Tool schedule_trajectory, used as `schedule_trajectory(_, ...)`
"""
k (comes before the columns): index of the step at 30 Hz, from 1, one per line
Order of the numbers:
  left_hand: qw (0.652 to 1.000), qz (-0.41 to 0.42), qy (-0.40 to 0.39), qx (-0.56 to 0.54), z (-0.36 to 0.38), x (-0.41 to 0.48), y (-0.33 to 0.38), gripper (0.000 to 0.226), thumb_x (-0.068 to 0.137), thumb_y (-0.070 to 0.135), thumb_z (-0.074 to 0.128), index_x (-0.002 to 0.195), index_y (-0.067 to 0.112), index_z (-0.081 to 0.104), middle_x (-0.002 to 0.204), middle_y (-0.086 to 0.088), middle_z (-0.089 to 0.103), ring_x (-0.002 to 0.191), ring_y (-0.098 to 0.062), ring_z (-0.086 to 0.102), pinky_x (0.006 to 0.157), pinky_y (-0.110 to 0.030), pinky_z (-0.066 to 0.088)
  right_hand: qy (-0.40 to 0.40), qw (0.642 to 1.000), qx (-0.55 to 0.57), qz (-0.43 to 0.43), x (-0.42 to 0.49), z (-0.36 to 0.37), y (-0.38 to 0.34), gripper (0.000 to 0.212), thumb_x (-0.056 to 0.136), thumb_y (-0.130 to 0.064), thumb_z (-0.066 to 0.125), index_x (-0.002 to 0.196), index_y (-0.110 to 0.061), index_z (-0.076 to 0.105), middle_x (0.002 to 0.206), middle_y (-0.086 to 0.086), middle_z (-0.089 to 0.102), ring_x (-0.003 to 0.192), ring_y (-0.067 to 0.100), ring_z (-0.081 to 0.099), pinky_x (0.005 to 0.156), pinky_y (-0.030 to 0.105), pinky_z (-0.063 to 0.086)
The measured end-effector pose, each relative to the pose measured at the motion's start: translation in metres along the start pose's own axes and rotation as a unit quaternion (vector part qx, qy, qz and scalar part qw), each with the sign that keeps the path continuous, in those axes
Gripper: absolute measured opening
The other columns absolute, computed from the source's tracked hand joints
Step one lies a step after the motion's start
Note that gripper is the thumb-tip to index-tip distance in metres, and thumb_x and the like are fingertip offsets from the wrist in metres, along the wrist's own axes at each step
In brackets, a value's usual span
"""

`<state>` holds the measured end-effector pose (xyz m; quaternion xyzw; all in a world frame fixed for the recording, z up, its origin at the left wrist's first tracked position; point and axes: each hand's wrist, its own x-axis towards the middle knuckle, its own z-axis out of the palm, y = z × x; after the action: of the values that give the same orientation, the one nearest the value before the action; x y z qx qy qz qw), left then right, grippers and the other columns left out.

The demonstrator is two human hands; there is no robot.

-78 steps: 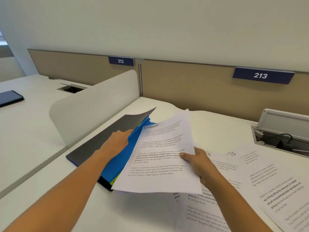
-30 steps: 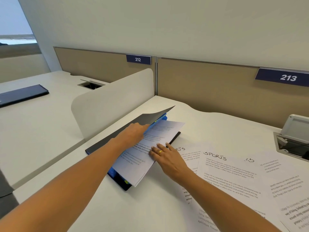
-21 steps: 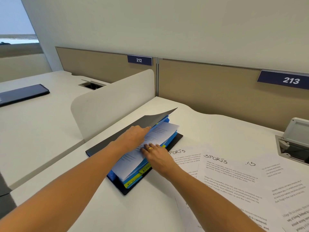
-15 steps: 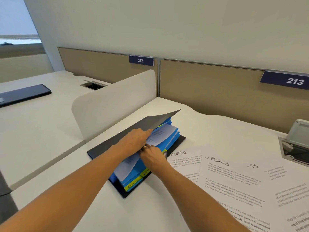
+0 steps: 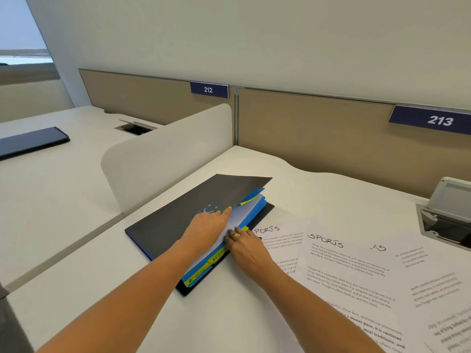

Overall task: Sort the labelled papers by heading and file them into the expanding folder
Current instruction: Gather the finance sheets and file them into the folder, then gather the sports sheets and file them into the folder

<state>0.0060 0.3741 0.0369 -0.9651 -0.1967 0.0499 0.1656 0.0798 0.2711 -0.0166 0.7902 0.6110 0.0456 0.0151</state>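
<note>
The black expanding folder (image 5: 178, 217) lies on the desk with blue dividers and yellow tabs showing along its right edge. A white sheet (image 5: 242, 215) sits almost fully inside it, under the black cover. My left hand (image 5: 206, 228) rests flat on the cover near its edge, fingers straight. My right hand (image 5: 246, 244) touches the folder's open edge with its fingertips, at the sheet and a yellow tab. Loose papers headed SPORTS (image 5: 339, 266) lie on the desk to the right.
A white curved divider (image 5: 163, 159) stands left of the folder. A beige partition runs along the back with signs 212 and 213. An open cable box (image 5: 446, 215) sits at the right edge. A dark flat device (image 5: 30, 141) lies on the neighbouring desk.
The sheet my right hand carried has gone into the folder. The black cover has come down lower over it, with my left hand now on top.
</note>
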Motion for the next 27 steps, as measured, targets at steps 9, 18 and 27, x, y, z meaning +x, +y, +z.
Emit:
schedule_trajectory(9, 0.997, -0.049, -0.018, -0.053, 0.030, -0.010, 0.019, 0.064, 0.097, 0.011, 0.044, 0.149, 0.016, 0.008, 0.156, -0.007, 0.020, 0.134, -0.033, 0.038, 0.095, -0.036, 0.045, 0.082, 0.992, 0.083, 0.044, -0.027, 0.015, 0.008, 0.061, 0.085, -0.013, 0.014, 0.126, -0.005, 0.058, 0.130, 0.016, 0.058, 0.122, 0.030, 0.054, 0.101, 0.037, 0.043)
schedule_trajectory(18, 0.990, -0.107, -0.048, -0.079, 0.046, -0.009, 0.025, 0.056, 0.099, 0.012, 0.034, 0.150, 0.018, 0.010, 0.156, -0.005, 0.017, 0.140, -0.033, 0.027, 0.099, -0.036, 0.042, 0.098, 0.966, 0.211, 0.115, -0.049, 0.015, 0.003, 0.060, 0.056, -0.004, 0.073, 0.115, -0.008, 0.065, 0.116, 0.012, 0.067, 0.104, 0.026, 0.067, 0.076, 0.029, 0.055)
schedule_trajectory(27, 0.933, -0.189, 0.042, -0.305, 0.038, -0.009, 0.038, 0.038, 0.098, 0.009, 0.033, 0.134, 0.008, 0.042, 0.135, -0.010, 0.047, 0.129, -0.029, 0.038, 0.107, -0.042, 0.034, 0.050, 0.945, 0.183, 0.265, -0.104, -0.004, 0.019, 0.053, 0.094, -0.029, 0.046, 0.142, -0.008, 0.036, 0.151, 0.009, 0.032, 0.140, 0.022, 0.031, 0.112, 0.042, 0.028)
